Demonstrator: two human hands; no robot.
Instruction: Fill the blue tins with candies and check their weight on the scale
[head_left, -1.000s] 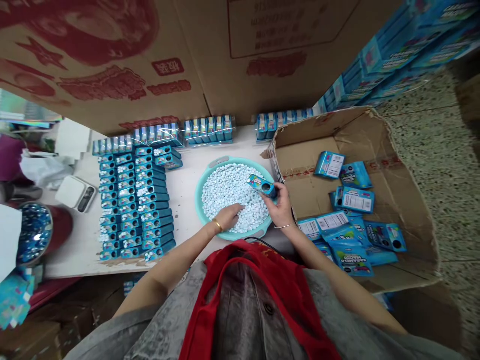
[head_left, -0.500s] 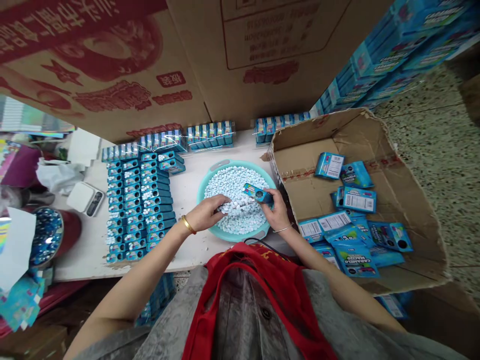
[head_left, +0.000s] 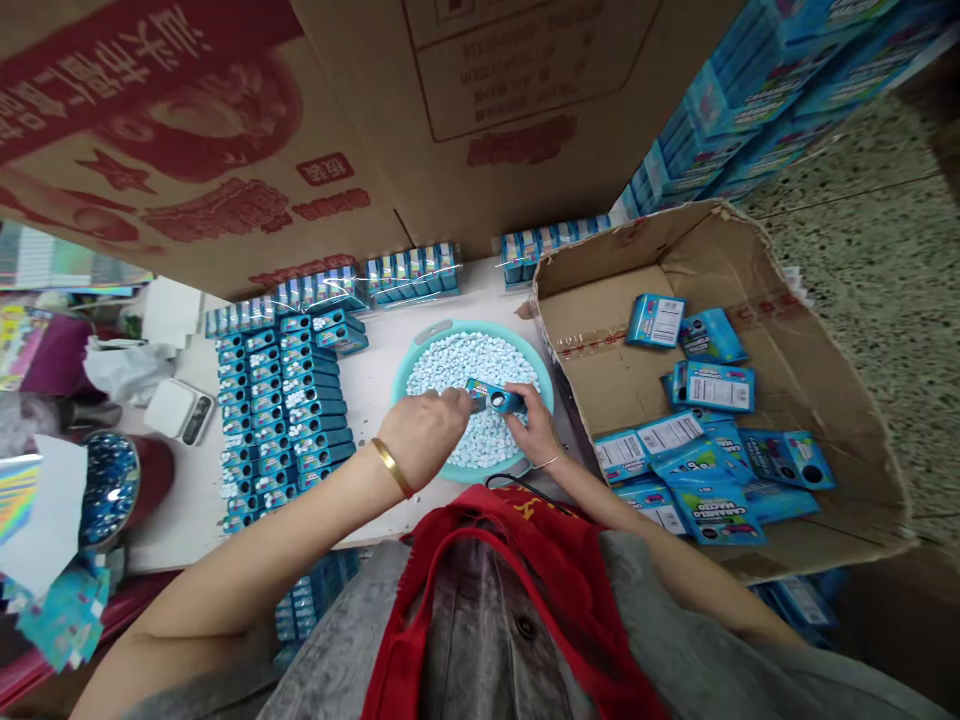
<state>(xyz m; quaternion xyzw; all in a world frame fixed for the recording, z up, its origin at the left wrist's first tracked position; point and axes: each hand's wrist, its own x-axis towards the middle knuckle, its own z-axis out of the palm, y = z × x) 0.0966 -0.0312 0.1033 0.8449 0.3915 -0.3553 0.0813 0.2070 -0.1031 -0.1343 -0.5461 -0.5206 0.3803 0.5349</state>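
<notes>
A small blue candy box (head_left: 504, 398) with a round hole in its top is gripped by my right hand (head_left: 537, 428); pale candies show in the hole. My left hand (head_left: 429, 432) is closed at the other end of the box, pinching what looks like a small see-through scoop (head_left: 478, 404), mostly hidden by the fingers. Both hands are over a turquoise basin (head_left: 406, 362) full of small pale-blue candies (head_left: 480, 350). To the left, rows of blue boxes (head_left: 319, 400) stand upright with their holes up, some with candies at the opening.
At right, a cut-down carton (head_left: 600, 375) holds loose blue boxes (head_left: 712, 385). Wrapped packs (head_left: 412, 272) line the table's back, against a tall cardboard box (head_left: 360, 100). A white scale (head_left: 178, 412) and a red bucket (head_left: 150, 480) are on the left.
My left hand has moved right and up from the candies to the box. The box in my right hand has shifted slightly left, and candies now show in its hole.
</notes>
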